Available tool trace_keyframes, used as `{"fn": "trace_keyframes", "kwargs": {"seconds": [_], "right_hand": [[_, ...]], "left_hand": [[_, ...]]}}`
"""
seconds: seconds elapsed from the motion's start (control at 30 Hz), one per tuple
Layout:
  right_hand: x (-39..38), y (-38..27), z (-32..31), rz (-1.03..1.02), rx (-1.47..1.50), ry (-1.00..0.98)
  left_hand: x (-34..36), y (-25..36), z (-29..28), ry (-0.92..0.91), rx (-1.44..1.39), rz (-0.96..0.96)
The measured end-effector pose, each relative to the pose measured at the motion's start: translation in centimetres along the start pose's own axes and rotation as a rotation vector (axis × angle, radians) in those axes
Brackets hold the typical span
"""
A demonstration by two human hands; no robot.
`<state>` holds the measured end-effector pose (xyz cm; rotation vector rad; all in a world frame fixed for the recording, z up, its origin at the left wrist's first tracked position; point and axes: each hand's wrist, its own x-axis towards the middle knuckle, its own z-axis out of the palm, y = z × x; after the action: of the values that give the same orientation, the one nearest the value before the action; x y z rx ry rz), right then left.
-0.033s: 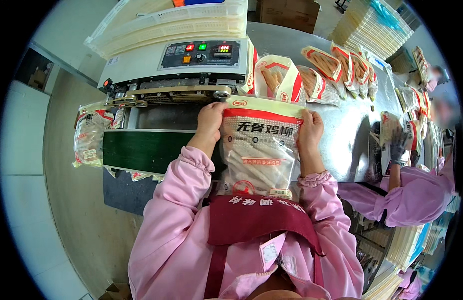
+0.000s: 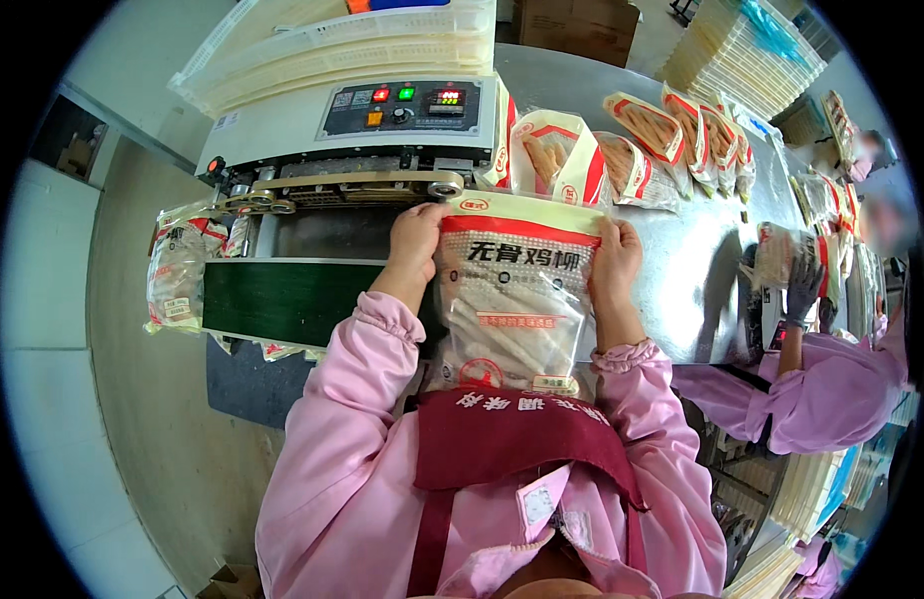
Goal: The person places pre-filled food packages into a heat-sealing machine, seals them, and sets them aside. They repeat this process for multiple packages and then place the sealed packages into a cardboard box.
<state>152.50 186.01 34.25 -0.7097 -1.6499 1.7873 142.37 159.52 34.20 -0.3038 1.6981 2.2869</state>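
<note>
Observed at centre frame: a clear food pouch [image 2: 517,299] with red and cream top band, held upright against the chest, pale strips visible inside. Left hand [image 2: 414,240] closed on the pouch's upper left corner, fingers curled over the top edge; right hand [image 2: 616,262] closed on the upper right edge, thumb side toward the front face. Pouch top noted just below and right of the sealing machine [image 2: 357,140], upper centre-left of the frame, its control panel [image 2: 402,105] showing red and green lit buttons and a small display. Metal roller rail [image 2: 342,190] found along the machine's front, touching distance from the left hand but contact not confirmable. Dark green conveyor belt [image 2: 282,299] recorded at left centre, below the rail. Sealed pouches [image 2: 178,270] seen piled at the belt's far left end. Further open pouches [image 2: 642,135] stood in a row across the steel counter [image 2: 692,270], upper right. Stacked cream trays [image 2: 342,40] noted behind the machine, top of frame. At right edge, a co-worker's gloved hand [image 2: 803,290] seen gripping another pouch [image 2: 776,250], pink sleeve below it.
</note>
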Motion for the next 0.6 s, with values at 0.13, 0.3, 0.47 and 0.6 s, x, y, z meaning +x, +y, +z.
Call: {"fn": "trace_keyframes", "kwargs": {"seconds": [0.13,0.3,0.47,0.6], "right_hand": [[-1.0,-0.7,2.0,-0.010,-0.116,0.040],[-0.8,0.7,2.6,-0.069,-0.144,-0.038],[-2.2,-1.7,4.3,0.165,-0.109,-0.142],[-2.4,-1.6,3.8,0.106,-0.077,-0.389]], "left_hand": [[-0.9,1.9,-1.0,0.028,0.043,0.033],[0.6,1.3,-3.1,0.039,0.091,0.062],[1.8,2.0,-5.3,0.044,0.132,0.019],[0.9,4.4,-10.0,0.068,0.129,0.025]]}}
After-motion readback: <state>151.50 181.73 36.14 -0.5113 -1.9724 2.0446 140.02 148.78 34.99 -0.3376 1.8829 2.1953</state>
